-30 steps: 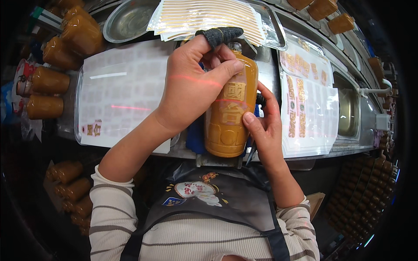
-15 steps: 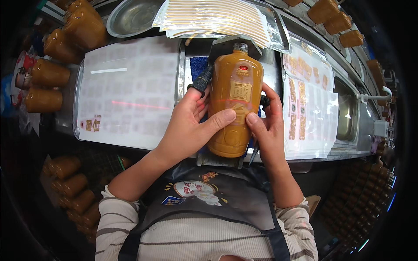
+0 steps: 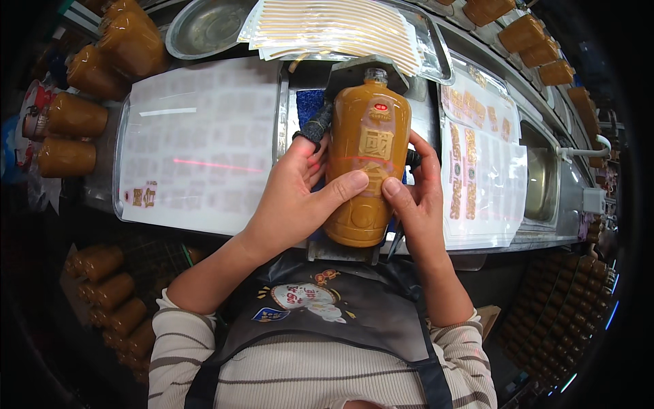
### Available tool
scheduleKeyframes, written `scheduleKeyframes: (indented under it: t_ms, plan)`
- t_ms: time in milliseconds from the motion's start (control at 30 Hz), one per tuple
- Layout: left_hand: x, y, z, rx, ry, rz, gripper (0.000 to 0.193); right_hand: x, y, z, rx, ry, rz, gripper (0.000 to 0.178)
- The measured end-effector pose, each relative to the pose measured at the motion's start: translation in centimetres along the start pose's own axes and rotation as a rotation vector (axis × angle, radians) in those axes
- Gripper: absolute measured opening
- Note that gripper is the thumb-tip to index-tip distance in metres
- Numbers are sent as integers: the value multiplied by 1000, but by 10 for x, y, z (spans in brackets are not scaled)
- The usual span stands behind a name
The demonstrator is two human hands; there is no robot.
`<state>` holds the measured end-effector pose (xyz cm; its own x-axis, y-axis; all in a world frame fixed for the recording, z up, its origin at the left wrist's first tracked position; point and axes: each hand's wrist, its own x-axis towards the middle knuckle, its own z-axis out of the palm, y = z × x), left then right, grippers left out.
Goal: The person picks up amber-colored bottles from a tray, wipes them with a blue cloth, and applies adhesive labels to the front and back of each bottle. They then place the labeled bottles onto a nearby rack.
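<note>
The bottle [image 3: 368,160] lies at the counter's [image 3: 571,194] near edge, between left hand [image 3: 296,194] and right hand [image 3: 421,204], its long axis pointing neck-first toward the far edge. Both grips hold its sides, equally near, thumbs pressing the lower front. It is glossy caramel-brown and round-shouldered, with a clear neck and metallic-gold label [image 3: 376,142].

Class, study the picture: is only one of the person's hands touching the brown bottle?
No: the left hand and the right hand each have a thumb on the brown bottle.
</note>
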<state>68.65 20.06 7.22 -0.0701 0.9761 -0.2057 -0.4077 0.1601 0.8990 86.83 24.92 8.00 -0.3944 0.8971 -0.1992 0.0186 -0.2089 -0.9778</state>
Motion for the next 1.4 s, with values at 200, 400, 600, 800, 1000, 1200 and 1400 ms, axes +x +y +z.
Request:
scheduleKeyframes:
  t_ms: [200,400,600,800,1000,1200,1400]
  plan:
    - [1,-3,-1,-20,-14,5,38,-1,3,-3,4,1,16,72]
    - [0,-4,-3,12,-14,6,38,-1,-1,-1,-17,3,5,71]
    - [2,-3,-12,-101,-11,-71,45,-1,-5,-6,25,6,124,69]
    - [-1,3,-3,-81,-18,-18,48,-1,-1,-6,13,-9,60,69]
    - [-1,-3,-6,-50,-44,-10,50,-1,1,-3,-4,-16,10,73]
    - [-1,-1,-6,-60,-46,-19,51,-2,1,-3,29,-28,15,74]
    - [-1,1,-4,-71,-41,-20,53,-2,2,-1,42,-19,1,74]
